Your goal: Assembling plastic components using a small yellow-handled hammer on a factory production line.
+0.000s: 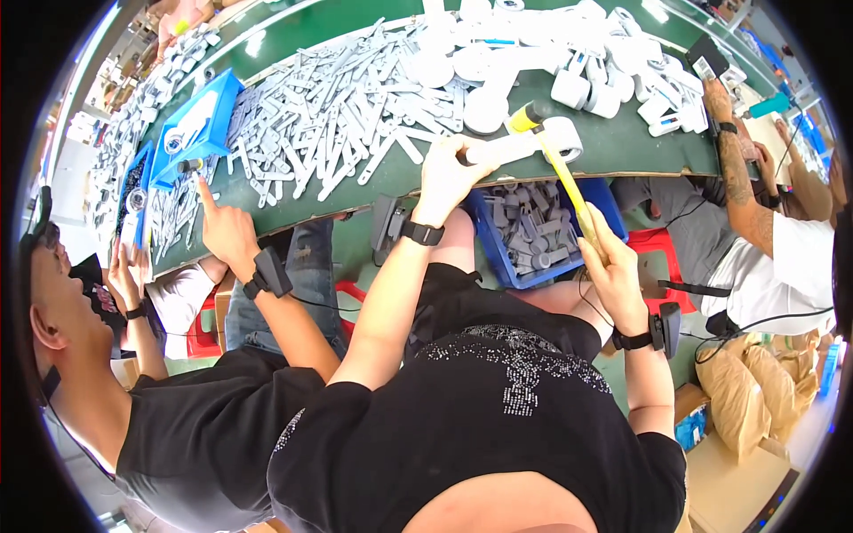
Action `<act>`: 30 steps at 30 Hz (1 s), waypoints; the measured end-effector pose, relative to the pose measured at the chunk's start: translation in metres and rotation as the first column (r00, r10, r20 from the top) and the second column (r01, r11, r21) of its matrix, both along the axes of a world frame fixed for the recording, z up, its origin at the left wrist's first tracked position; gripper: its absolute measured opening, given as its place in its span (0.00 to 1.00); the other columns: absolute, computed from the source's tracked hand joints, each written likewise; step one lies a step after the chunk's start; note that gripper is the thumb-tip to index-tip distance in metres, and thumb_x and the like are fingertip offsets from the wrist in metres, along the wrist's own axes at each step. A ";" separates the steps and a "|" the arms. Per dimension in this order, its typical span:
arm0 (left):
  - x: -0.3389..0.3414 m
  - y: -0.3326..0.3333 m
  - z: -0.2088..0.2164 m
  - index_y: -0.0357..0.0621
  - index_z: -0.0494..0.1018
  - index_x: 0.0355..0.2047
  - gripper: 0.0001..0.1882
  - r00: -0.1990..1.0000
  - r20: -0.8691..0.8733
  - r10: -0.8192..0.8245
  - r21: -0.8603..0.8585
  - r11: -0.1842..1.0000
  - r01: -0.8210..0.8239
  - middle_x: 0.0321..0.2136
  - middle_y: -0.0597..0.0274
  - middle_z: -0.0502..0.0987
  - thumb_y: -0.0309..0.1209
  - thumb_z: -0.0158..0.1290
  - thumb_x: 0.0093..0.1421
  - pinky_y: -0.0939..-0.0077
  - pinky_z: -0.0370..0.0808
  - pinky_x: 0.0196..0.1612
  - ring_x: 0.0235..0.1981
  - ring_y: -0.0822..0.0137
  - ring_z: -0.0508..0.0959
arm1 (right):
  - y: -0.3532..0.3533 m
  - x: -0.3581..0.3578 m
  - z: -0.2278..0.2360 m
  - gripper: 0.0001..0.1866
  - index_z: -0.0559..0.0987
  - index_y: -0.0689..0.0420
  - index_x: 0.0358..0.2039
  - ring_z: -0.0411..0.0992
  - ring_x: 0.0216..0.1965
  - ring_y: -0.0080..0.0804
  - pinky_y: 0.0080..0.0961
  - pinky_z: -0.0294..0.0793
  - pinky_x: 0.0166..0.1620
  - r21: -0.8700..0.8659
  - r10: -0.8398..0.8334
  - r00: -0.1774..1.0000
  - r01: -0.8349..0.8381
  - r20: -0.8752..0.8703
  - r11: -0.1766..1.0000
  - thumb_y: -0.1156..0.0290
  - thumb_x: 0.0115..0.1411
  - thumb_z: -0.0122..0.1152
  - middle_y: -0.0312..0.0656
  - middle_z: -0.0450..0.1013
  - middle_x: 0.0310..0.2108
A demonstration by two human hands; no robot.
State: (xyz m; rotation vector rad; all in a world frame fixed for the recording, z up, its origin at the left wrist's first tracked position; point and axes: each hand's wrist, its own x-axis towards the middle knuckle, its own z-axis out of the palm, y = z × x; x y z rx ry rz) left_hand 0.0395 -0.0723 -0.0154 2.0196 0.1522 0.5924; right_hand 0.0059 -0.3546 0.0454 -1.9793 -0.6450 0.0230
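Observation:
My left hand (449,178) is closed around one end of a white plastic part (508,149), held level above the table's near edge. A round, ring-like end of that part points to the right. My right hand (613,274) grips the yellow handle of a hammer (560,167) with a yellow and black head. The hammer's head is over the white part; whether they touch I cannot tell. Beyond my hands, a heap of white round-ended parts (484,107) lies on the green table (613,147).
Left of my hands spreads a pile of grey strips (355,115). A blue bin (491,258) of grey pieces sits below the table edge. At my left, a co-worker's hand (229,233) points near a blue tray (218,124). Another person's tattooed arm (739,173) is at the right.

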 end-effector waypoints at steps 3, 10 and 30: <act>-0.001 -0.005 0.003 0.44 0.78 0.27 0.15 1.000 -0.009 -0.011 -0.126 0.992 0.010 0.24 0.64 0.76 0.35 0.70 0.41 0.73 0.72 0.36 0.29 0.68 0.74 | 0.001 0.007 -0.009 0.27 0.67 0.58 0.60 0.72 0.30 0.41 0.28 0.72 0.37 -0.215 0.028 1.000 -0.025 0.009 0.976 0.77 0.59 0.58 0.49 0.73 0.32; 0.008 0.002 -0.010 0.43 0.78 0.28 0.15 1.000 0.006 0.027 -0.052 0.998 -0.027 0.24 0.61 0.76 0.36 0.69 0.43 0.70 0.72 0.38 0.30 0.64 0.74 | 0.020 -0.004 -0.021 0.27 0.68 0.54 0.60 0.70 0.26 0.44 0.35 0.72 0.32 -0.159 0.172 0.970 -0.145 0.174 0.977 0.76 0.58 0.58 0.47 0.71 0.27; 0.010 -0.016 0.021 0.41 0.71 0.50 0.22 0.965 0.177 -0.195 0.576 0.816 0.059 0.32 0.51 0.74 0.31 0.57 0.54 0.61 0.72 0.40 0.35 0.51 0.74 | -0.014 0.007 0.005 0.27 0.66 0.60 0.61 0.69 0.27 0.28 0.22 0.70 0.33 0.093 -0.057 0.994 0.048 0.093 0.994 0.78 0.60 0.57 0.40 0.74 0.31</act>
